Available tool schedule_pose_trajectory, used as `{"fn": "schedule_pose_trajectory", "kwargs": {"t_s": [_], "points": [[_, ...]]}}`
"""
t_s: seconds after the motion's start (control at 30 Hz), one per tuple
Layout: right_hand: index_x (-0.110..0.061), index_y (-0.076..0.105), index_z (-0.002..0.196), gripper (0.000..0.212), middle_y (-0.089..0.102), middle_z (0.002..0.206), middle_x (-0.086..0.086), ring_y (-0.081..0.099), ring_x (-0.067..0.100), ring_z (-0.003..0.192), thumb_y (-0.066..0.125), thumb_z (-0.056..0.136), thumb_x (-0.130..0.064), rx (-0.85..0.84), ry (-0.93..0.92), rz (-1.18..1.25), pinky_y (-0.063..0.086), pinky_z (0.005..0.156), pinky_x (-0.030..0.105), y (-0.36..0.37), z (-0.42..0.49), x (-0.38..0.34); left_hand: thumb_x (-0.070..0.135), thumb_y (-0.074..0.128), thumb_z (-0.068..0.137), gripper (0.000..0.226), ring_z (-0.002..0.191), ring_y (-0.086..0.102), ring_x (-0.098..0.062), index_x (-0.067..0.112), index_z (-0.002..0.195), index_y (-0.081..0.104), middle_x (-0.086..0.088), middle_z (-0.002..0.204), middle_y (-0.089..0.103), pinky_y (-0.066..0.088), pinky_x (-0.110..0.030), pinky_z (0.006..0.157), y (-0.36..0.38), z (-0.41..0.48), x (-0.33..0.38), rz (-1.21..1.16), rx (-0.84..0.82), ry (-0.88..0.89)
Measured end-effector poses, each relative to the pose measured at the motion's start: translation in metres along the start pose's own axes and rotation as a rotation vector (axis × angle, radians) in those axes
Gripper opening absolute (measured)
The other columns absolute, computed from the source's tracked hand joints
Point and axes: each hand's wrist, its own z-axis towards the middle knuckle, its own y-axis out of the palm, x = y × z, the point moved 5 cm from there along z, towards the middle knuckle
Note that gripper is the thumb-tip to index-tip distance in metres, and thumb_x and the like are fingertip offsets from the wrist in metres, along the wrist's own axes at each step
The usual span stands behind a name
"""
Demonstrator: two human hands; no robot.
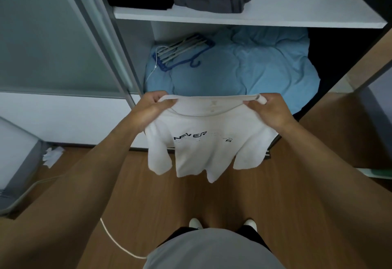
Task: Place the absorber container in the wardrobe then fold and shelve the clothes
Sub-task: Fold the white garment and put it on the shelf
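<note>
Both hands pinch the white T-shirt (212, 156): my left hand (156, 107) and right hand (268, 109) each nip a shoulder at either end of the neckline, fingers curled over the cloth. The shirt is stretched between them and hangs free below, print toward me. Just beyond the grip lies rumpled blue bedding (244, 67) bearing a bundle of hangers (182, 52); above it, the wardrobe shelf (254, 17) carries folded dark clothes (212, 1). I judge this the folding step; next, the sleeves need turning in. I can discern no absorber container.
</note>
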Motion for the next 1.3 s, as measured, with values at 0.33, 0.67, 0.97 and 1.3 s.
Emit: {"fn": "schedule_pose_trajectory", "kwargs": {"t_s": [0.33,0.67,0.97,1.3], "points": [[-0.022,0.075,0.064,0.021,0.070,0.066,-0.006,0.063,0.004,0.059,0.079,0.085,-0.024,-0.089,0.054,0.059,0.046,0.055,0.016,-0.010,-0.012,0.002,0.048,0.071,0.081,0.035,0.102,0.072,-0.014,0.025,0.107,0.076,0.002,0.110,0.076,0.053,-0.012,0.077,0.010,-0.006,-0.019,-0.025,-0.224,-0.125],[-0.011,0.067,0.095,0.010,0.061,0.077,-0.002,0.054,0.011,0.068,0.069,0.094,-0.020,-0.032,0.015,-0.130,0.044,0.068,0.027,-0.013,-0.014,0.017,0.045,0.061,0.096,0.041,0.054,0.040,-0.002,0.008,0.082,0.050,0.004,0.069,0.044,0.030,-0.016,0.047,0.009,0.012,0.004,0.190,0.134,0.093],[-0.014,0.075,0.103,0.021,0.075,0.089,-0.005,0.066,0.005,0.080,0.056,0.102,-0.023,-0.210,0.063,0.223,0.052,0.072,0.016,0.000,-0.024,0.007,0.036,0.056,0.100,0.019,0.073,0.054,-0.006,0.021,0.094,0.065,0.008,0.083,0.060,0.042,-0.027,0.070,-0.010,0.017,0.007,0.293,0.263,0.141],[-0.004,0.047,0.064,0.039,0.037,0.061,0.002,0.035,0.010,0.053,0.057,0.099,-0.020,0.172,0.169,0.007,0.029,0.054,0.027,-0.009,-0.008,0.012,0.031,0.067,0.094,0.020,0.066,0.045,-0.003,0.014,0.085,0.069,-0.004,0.078,0.055,0.034,-0.009,0.060,-0.001,0.015,0.020,0.302,0.354,0.230]]}}
